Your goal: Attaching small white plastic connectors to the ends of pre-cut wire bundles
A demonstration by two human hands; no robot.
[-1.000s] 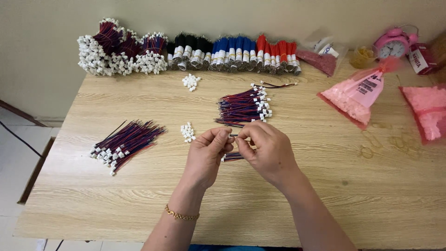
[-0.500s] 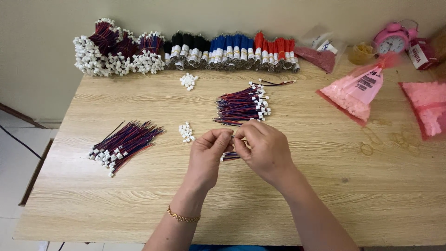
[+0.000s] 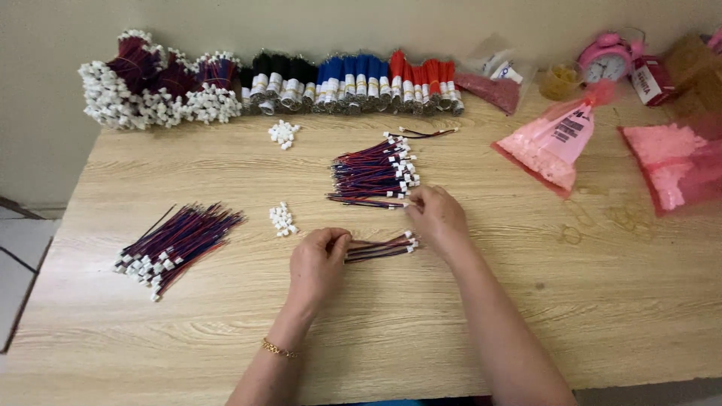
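Note:
My left hand [image 3: 320, 263] pinches one end of a small bundle of red and dark wires with white connectors [image 3: 382, 246], which lies on the wooden table [image 3: 451, 316]. My right hand [image 3: 435, 218] reaches out to the near edge of a larger pile of the same connector wires [image 3: 374, 174] and touches its lowest wire with the fingertips. Whether it grips that wire is unclear. A little heap of loose white connectors [image 3: 282, 219] sits just left of my hands.
Another pile of connector wires [image 3: 174, 243] lies at the left. Bundled wires in white, black, blue and red [image 3: 263, 83] line the back edge, with more loose connectors [image 3: 283, 133] in front. Pink bags [image 3: 553, 144] and a pink alarm clock [image 3: 605, 59] stand at the right.
My hands were together over the small bundle. The right hand has moved away up to the larger wire pile, and the left hand has lowered the small bundle to the table.

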